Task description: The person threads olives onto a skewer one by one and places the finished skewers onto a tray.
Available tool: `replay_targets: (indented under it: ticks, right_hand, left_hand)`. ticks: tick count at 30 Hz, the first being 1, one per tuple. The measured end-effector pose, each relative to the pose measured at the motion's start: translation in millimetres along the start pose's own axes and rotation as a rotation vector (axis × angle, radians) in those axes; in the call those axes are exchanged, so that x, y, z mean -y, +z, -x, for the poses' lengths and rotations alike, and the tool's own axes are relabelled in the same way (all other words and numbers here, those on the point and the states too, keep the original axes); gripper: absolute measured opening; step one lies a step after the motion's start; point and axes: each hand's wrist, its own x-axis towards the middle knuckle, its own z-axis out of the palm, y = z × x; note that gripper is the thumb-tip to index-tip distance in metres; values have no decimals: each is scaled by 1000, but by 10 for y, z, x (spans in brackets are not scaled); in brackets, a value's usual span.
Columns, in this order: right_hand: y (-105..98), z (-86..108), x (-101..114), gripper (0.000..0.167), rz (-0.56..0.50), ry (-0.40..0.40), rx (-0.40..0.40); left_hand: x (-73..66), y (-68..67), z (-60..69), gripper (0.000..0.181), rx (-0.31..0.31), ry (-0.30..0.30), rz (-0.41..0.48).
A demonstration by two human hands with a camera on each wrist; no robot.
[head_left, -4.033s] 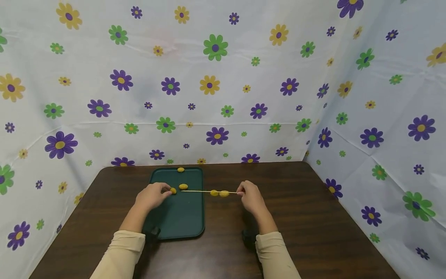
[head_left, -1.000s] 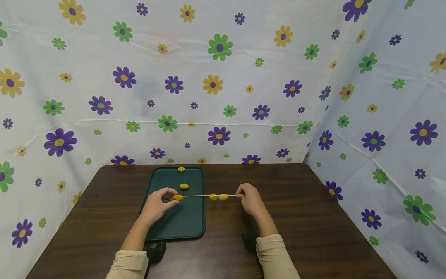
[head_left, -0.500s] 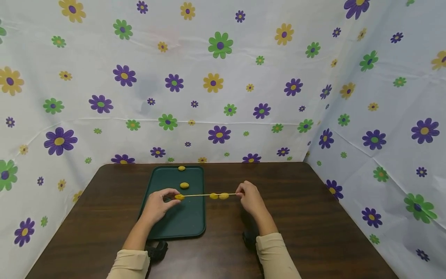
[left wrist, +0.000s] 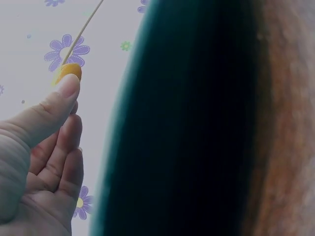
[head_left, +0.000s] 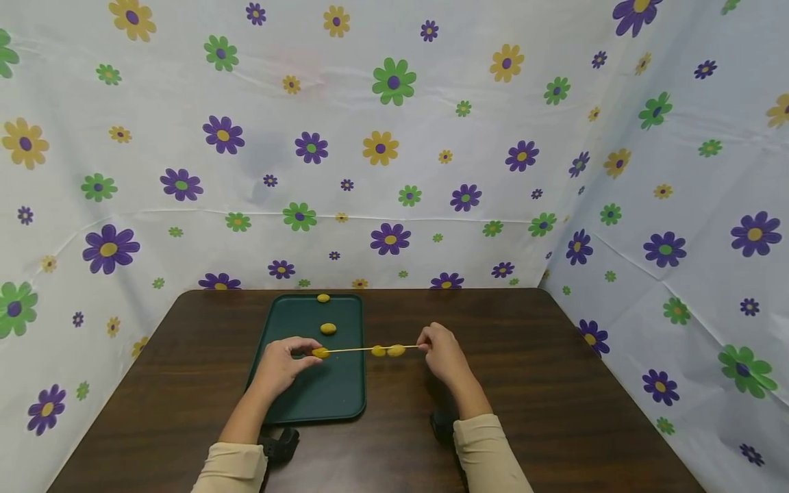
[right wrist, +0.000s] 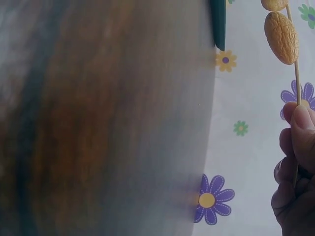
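Note:
My right hand (head_left: 445, 350) pinches one end of a thin wooden skewer (head_left: 353, 350) between thumb and fingertips. Threaded on it near that hand are two small yellow oval fruits (head_left: 396, 350); the larger shows wrinkled skin (right wrist: 281, 38) in the right wrist view. Above the tray, my left hand (head_left: 282, 366) pinches another yellow oval fruit (head_left: 320, 352) at the skewer's far end. In the left wrist view the skewer meets this fruit (left wrist: 70, 71) at its top; how deep it goes cannot be seen. Two more such fruits (head_left: 328, 329) lie on the green tray (head_left: 335, 400).
The dark wooden table (head_left: 542, 397) reaches back to a flower-patterned cloth (head_left: 345, 89) hung behind it and along the right. One loose fruit (head_left: 323, 298) rests by the tray's back rim. A black wrist device (head_left: 283, 444) is strapped to the left wrist.
The left hand has taken a fruit from above the tray and brought it onto the skewer's tip. Over the last second, hands and skewer have shifted only slightly, the tip end sinking a little.

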Motion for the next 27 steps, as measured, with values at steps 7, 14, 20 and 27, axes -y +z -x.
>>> replay_targets:
  ticks: [7, 14, 20, 27]
  right_hand:
    - [-3, -7, 21, 21, 21, -14, -10]
    - [-8, -17, 55, 22, 33, -8, -4]
    - [3, -16, 81, 20, 42, -20, -3]
    - [12, 14, 94, 16, 38, 0, 14]
  left_hand:
    - [-26, 2, 0, 19, 6, -4, -23]
    - [-68, -20, 1, 18, 24, -15, -22]
    - [-97, -31, 10, 17, 26, -21, -22]
    - [-136, -9, 23, 17, 32, -10, -30]
